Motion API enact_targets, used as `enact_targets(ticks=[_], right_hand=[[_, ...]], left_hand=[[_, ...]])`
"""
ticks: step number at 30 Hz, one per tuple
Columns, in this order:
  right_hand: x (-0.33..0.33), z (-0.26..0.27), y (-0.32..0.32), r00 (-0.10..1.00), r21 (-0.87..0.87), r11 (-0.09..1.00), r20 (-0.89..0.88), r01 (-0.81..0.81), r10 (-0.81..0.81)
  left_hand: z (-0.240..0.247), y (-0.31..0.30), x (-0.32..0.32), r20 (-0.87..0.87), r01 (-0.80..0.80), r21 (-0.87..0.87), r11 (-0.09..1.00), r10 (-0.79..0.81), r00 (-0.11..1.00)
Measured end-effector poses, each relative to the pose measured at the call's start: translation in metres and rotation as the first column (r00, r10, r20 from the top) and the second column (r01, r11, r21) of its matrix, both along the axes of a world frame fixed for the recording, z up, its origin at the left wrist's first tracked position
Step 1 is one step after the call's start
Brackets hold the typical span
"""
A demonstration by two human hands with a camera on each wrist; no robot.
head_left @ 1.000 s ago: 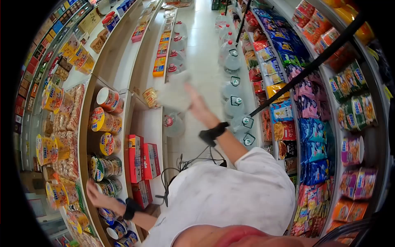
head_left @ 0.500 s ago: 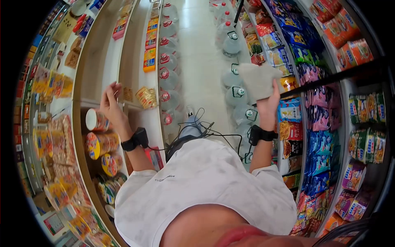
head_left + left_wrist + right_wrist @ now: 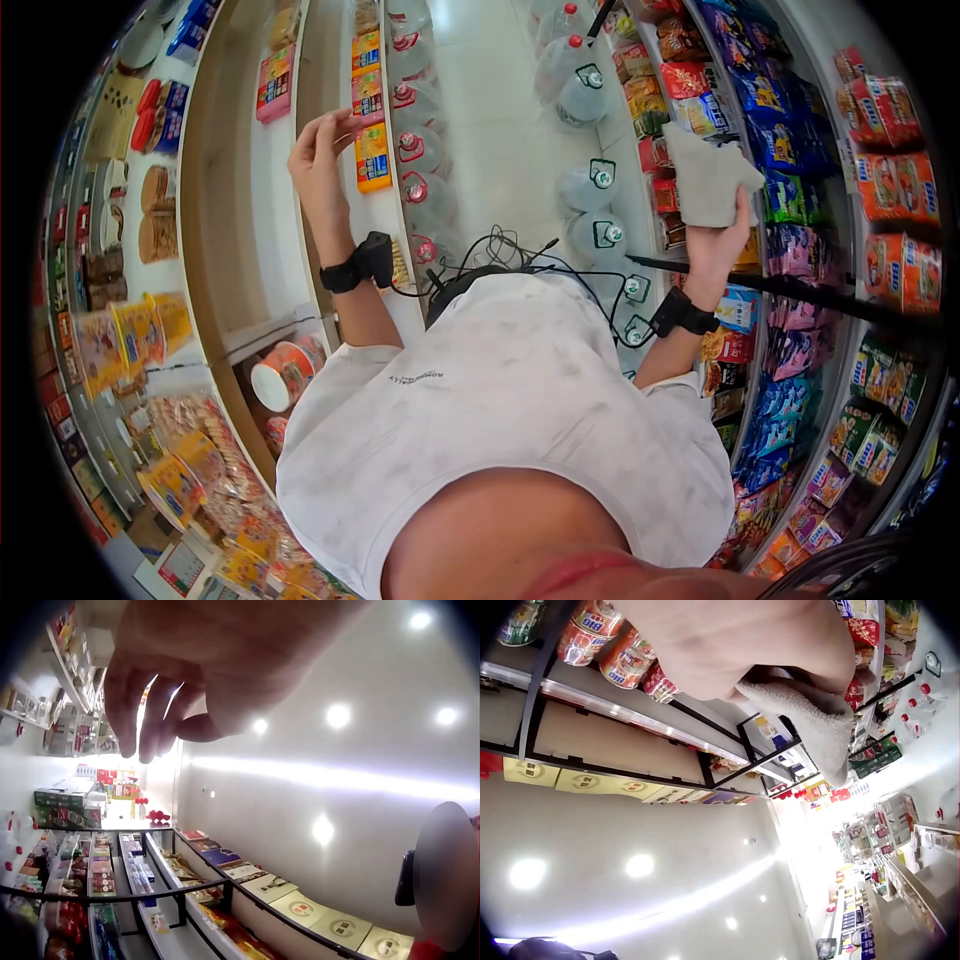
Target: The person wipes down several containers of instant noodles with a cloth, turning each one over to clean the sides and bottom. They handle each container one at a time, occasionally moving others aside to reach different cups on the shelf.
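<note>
A folded light grey cloth [image 3: 708,178] is gripped by my right hand [image 3: 722,240], held up beside the right-hand shelves in the head view. In the right wrist view the fingers of my right hand [image 3: 757,645] curl round the fluffy cloth [image 3: 810,720]. My left hand [image 3: 322,175] is raised over the left shelves, fingers loosely bent with nothing in them, near the orange and yellow boxes [image 3: 373,158]. The left wrist view shows the left hand [image 3: 195,675] with its fingers hanging relaxed.
Large clear bottles [image 3: 425,190] line both sides of the aisle floor [image 3: 490,130]. Snack bags [image 3: 790,250] and noodle packs [image 3: 900,190] fill the right shelves. Noodle tubs [image 3: 285,375] stand at the lower left. A black pole [image 3: 800,288] crosses the right side, and black cables [image 3: 500,250] lie in front of the body.
The right hand has carried the cloth from over the aisle to the right shelves. My left hand has risen from the tubs and moved forward along the left shelves. The view has shifted.
</note>
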State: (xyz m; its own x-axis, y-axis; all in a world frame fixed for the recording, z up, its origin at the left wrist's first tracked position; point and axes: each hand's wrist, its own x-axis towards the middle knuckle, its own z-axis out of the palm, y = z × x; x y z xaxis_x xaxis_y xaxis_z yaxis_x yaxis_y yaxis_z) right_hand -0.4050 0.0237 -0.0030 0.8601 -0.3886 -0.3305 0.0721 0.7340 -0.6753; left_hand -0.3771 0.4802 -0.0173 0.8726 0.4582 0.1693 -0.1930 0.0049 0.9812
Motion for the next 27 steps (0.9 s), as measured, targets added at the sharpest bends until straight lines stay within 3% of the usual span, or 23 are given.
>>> enact_targets(ticks=[2,7,11,13,16,19,20,24,27], right_hand=[[0.023,-0.008,-0.008,0.997,0.013,0.997,0.02,0.081,-0.081],[0.099,-0.031,-0.026,0.997,0.011,0.997,0.003,0.08,-0.08],[0.181,-0.079,-0.064,0.997,0.11,0.991,-0.031,0.075,-0.072],[0.235,-0.112,-0.088,0.997,0.099,0.994,0.058,0.044,-0.05],[0.302,-0.086,-0.098,0.997,-0.039,0.997,0.015,0.074,-0.073],[0.35,-0.038,-0.108,0.993,-0.137,0.984,0.038,0.117,-0.113],[0.361,-0.023,-0.113,0.993,-0.115,0.986,0.005,0.117,-0.117],[0.4,0.003,-0.132,0.983,-0.059,0.989,0.136,0.134,-0.125],[0.422,0.016,-0.137,0.974,-0.068,0.982,0.156,0.175,-0.163]], left_hand=[[-0.006,-0.01,0.039,-0.035,0.099,0.002,0.995,-0.099,0.994],[-0.01,-0.052,0.137,-0.087,0.281,0.147,0.948,-0.27,0.959],[-0.008,-0.084,0.229,-0.132,0.324,0.228,0.918,-0.301,0.945],[-0.006,-0.099,0.287,-0.106,0.328,0.272,0.905,-0.31,0.945],[0.019,-0.147,0.369,-0.124,0.396,0.263,0.88,-0.376,0.918],[0.045,-0.208,0.44,-0.108,0.552,0.282,0.785,-0.546,0.831],[0.047,-0.226,0.462,-0.097,0.603,0.291,0.743,-0.604,0.791],[0.066,-0.293,0.537,-0.068,0.727,0.304,0.615,-0.747,0.661],[0.072,-0.333,0.594,-0.023,0.757,0.297,0.582,-0.788,0.615]])
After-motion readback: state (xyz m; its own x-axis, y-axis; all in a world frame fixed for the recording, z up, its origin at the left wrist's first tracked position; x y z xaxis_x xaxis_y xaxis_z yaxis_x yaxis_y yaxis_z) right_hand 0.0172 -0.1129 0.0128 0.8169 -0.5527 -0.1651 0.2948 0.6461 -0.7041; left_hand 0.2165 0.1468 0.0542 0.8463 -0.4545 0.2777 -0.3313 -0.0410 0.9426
